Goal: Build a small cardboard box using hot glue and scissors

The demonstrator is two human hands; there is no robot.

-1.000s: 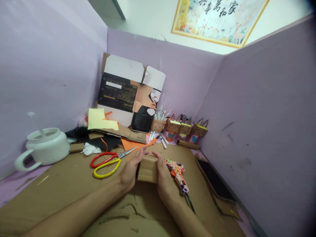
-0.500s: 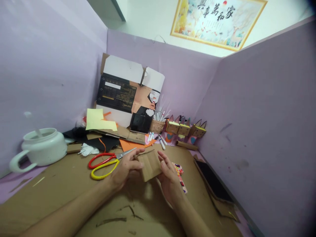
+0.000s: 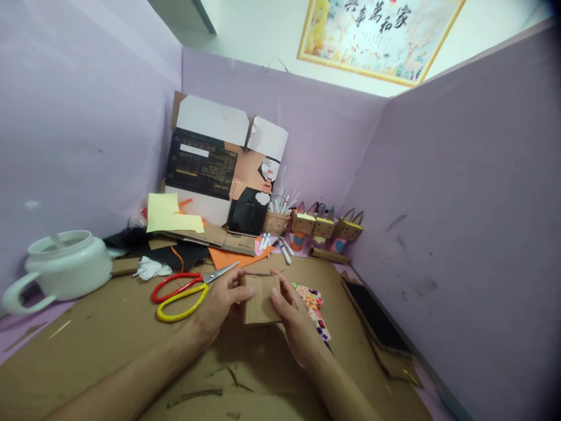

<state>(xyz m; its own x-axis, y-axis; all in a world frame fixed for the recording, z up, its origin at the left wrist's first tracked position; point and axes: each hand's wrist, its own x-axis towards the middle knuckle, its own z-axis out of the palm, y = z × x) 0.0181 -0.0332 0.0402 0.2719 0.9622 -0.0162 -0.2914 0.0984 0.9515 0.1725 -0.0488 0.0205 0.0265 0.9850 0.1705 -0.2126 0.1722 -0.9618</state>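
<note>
A small brown cardboard box (image 3: 263, 301) is held between both hands above the cardboard-covered table (image 3: 114, 345). My left hand (image 3: 228, 301) grips its left side, thumb on the near face. On the opposite side my right hand (image 3: 293, 313) does the same, its fingers partly hidden behind. Just left of my left hand lie scissors (image 3: 193, 292) with one red and one yellow handle, blades pointing up and right. A colourful patterned piece (image 3: 313, 301) lies beyond my right hand, partly covered by it.
At the left stands a white pot (image 3: 72, 266). Markers (image 3: 284, 250), a basket of pens (image 3: 277, 222) and cardboard animal figures (image 3: 324, 228) line the back, beside an unfolded printed box (image 3: 205, 164). A dark flat panel (image 3: 379, 316) lies along the right wall.
The cardboard box has turned from tilted to nearly level, its face now squarer to me. My right hand has closed in, its thumb now pressing on the face. The view has shifted slightly.
</note>
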